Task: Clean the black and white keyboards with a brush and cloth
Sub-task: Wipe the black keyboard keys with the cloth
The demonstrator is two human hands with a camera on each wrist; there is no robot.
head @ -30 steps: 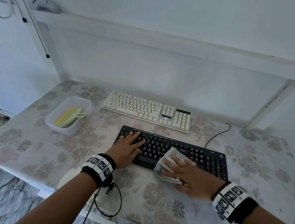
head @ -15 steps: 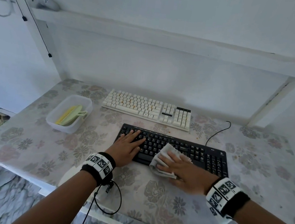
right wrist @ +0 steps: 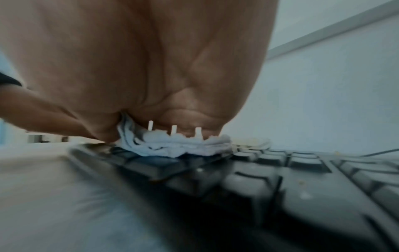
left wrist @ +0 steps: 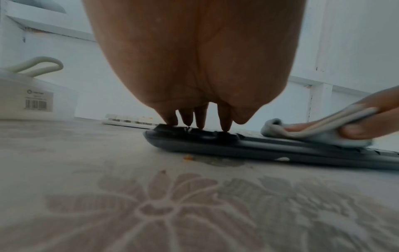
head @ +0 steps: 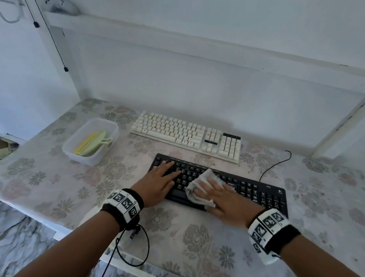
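Right hand (head: 226,200): flat, fingers extended, pressing a folded grey cloth (head: 202,187) onto the keys of the black keyboard (head: 252,192). The cloth lies under the fingers and palm; the thumb rests against its near edge. It is a flat press, with no finger curled round the cloth. In the right wrist view the cloth (right wrist: 172,143) is bunched between palm and keys.

Left hand (head: 160,184): released, holding nothing. Its fingers (left wrist: 200,117) are straight and spread, tips touching the keys at the left end of the black keyboard (left wrist: 215,145), just beside the cloth (left wrist: 302,131).

The white keyboard (head: 186,135) lies beyond both hands, apart from the black one, with small orange specks on its keys. Left of and beyond the left hand stands a clear plastic tub (head: 77,153) holding a pale green brush (head: 93,143) with yellow bristles; neither hand touches it. A black cable (head: 275,165) runs from the black keyboard's far edge, beyond the right hand.

Surface: a table (head: 36,178) with a faded floral covering, crumbs scattered beyond the right hand. Behind it, a white wall with a ledge (head: 188,41) on white uprights; a white object (head: 60,3) rests at the ledge's left end. Marbled flooring shows below the table's near edge.
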